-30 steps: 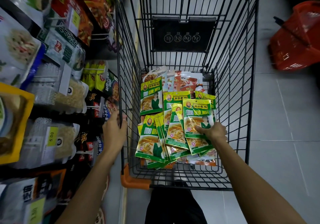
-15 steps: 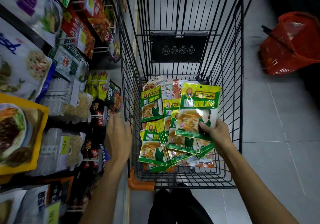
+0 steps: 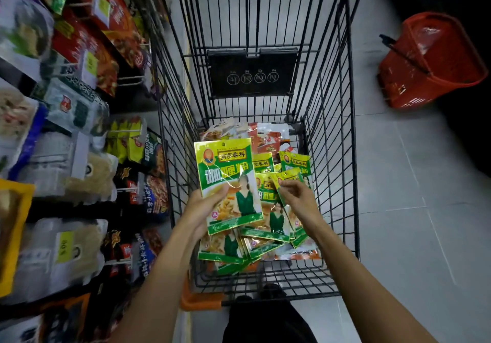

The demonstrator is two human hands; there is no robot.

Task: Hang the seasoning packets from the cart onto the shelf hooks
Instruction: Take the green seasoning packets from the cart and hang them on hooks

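Observation:
A black wire cart [image 3: 334, 135] stands in front of me with several green and yellow seasoning packets [image 3: 295, 163] piled on its floor, and some red ones behind them. My left hand [image 3: 204, 209] holds one green packet [image 3: 228, 183] upright above the pile, thumb on its front. My right hand [image 3: 295, 196] pinches the top corner of another green packet [image 3: 281, 207] lying on the pile. The shelf hooks [image 3: 127, 79] stick out of the shelving on the left, loaded with hanging bags.
Shelving with hanging snack and noodle bags [image 3: 79, 167] fills the left side, close to the cart. A red shopping basket [image 3: 427, 61] sits on the grey tiled floor at the upper right. My dark trousers [image 3: 265, 324] show below the cart.
My left hand left the cart's side and now holds the green packet that my right hand lifted. My right hand has gone down to another packet on the pile.

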